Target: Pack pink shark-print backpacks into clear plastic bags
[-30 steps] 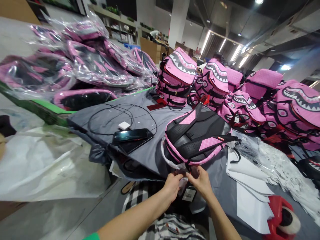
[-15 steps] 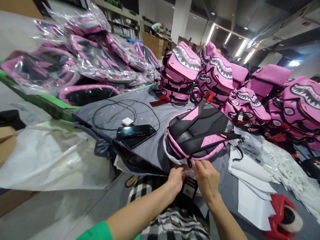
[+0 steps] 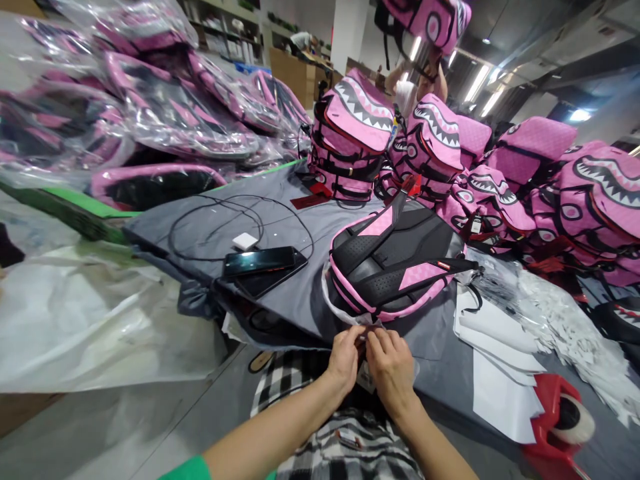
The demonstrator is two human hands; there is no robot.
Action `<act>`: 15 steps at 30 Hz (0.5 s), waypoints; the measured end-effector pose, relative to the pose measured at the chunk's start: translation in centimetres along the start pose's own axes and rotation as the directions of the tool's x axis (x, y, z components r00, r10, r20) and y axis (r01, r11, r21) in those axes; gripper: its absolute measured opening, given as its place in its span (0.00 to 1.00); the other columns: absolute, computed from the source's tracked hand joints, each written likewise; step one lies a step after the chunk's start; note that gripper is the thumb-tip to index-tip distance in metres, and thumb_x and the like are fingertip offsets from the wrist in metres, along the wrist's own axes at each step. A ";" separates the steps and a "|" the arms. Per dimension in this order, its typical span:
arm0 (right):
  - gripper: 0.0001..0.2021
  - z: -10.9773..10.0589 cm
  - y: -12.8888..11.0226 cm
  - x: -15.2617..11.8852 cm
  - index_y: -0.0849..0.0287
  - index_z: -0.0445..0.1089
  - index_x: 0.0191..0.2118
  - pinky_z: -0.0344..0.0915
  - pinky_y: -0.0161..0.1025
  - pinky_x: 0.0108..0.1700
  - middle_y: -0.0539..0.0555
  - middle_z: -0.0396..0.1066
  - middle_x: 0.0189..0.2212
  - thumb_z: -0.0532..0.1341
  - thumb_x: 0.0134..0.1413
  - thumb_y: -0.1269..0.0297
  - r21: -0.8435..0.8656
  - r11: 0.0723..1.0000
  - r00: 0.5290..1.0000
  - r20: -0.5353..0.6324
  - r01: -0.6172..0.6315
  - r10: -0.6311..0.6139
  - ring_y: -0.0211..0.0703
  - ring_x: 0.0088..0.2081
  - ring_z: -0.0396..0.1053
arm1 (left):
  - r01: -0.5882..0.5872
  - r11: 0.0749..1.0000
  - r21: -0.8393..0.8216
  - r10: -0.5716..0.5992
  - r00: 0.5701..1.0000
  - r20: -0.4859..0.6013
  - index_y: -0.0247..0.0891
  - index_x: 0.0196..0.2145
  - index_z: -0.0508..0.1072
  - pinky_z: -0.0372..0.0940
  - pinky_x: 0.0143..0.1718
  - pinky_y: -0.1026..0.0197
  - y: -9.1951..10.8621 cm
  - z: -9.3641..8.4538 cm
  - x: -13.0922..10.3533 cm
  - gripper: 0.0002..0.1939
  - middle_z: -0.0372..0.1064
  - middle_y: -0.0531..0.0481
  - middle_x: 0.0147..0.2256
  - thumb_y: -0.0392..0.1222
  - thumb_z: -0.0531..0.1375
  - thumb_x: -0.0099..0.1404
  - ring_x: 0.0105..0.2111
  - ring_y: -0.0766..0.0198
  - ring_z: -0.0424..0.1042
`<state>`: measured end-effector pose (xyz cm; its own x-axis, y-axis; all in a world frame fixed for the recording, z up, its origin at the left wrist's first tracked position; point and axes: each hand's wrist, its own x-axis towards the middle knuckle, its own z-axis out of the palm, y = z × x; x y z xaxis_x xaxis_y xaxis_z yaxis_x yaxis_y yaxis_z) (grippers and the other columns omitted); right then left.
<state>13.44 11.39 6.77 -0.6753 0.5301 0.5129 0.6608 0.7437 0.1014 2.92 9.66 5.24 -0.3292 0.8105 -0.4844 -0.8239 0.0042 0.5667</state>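
Note:
A pink and black backpack (image 3: 400, 240) lies with its straps up on the grey-covered table (image 3: 295, 300). White plastic (image 3: 336, 300) shows around its near left edge. Just below that edge my left hand (image 3: 345, 357) and my right hand (image 3: 391, 367) meet, their fingers closed together. What they pinch is small and mostly hidden by the fingers. Part of a tag (image 3: 366, 377) shows between the hands, under the table edge.
Pink shark-print backpacks (image 3: 353, 127) stand behind, and bagged ones (image 3: 175, 107) pile up at left. Phones (image 3: 259, 261) and a cable lie left of centre. White sheets (image 3: 495, 340) and a red tape dispenser (image 3: 557, 427) lie right. Another person's arms (image 3: 425, 87) raise a backpack.
My right hand has moved left and slightly down, close against my left hand, covering more of the tag. At the back, a raised backpack has come into view. The view has shifted slightly.

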 end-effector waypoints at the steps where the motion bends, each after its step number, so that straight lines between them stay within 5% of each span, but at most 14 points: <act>1: 0.08 0.0 0.0 -0.2 0.60 0.71 0.44 0.57 0.42 0.37 0.57 0.75 0.42 0.56 0.64 0.74 0.000 1.000 1.000 -0.008 0.006 -0.006 0.46 0.38 0.65 | -0.003 1.000 0.017 0.003 1.000 0.008 0.34 0.20 0.75 0.63 0.29 0.64 0.1 0.0 -0.1 0.12 0.72 0.51 0.22 0.45 0.71 0.40 0.25 0.66 0.68; 8: 0.07 -0.6 0.4 -0.2 0.59 0.71 0.40 0.59 0.41 0.39 0.55 0.77 0.41 0.57 0.64 0.74 0.161 0.987 0.997 -0.073 0.003 0.009 0.45 0.38 0.68 | -0.051 0.996 0.079 0.054 0.998 -0.033 0.33 0.22 0.78 0.64 0.32 0.62 -0.9 0.5 0.7 0.13 0.74 0.49 0.23 0.42 0.71 0.36 0.25 0.64 0.69; 11: 0.08 -0.8 0.9 0.0 0.60 0.71 0.48 0.63 0.40 0.43 0.57 0.76 0.41 0.57 0.66 0.70 0.313 0.944 0.977 -0.142 -0.108 0.159 0.44 0.41 0.70 | -0.045 0.995 0.085 0.051 0.996 -0.071 0.33 0.23 0.78 0.63 0.30 0.62 -1.6 0.5 1.4 0.13 0.75 0.48 0.24 0.41 0.69 0.37 0.24 0.65 0.69; 15: 0.08 0.5 1.1 0.7 0.59 0.71 0.44 0.61 0.41 0.39 0.55 0.74 0.35 0.55 0.68 0.65 0.250 0.935 0.939 -0.169 -0.252 0.298 0.45 0.37 0.69 | -0.039 0.995 0.095 0.049 0.994 -0.102 0.35 0.24 0.76 0.64 0.30 0.62 -2.1 0.1 1.9 0.13 0.75 0.49 0.25 0.39 0.69 0.36 0.24 0.64 0.70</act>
<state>13.56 12.76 6.84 -0.3818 0.6507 0.6563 0.7062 0.6635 -0.2471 4.07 11.24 3.26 -0.4141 0.7460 -0.5216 -0.7631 0.0279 0.6457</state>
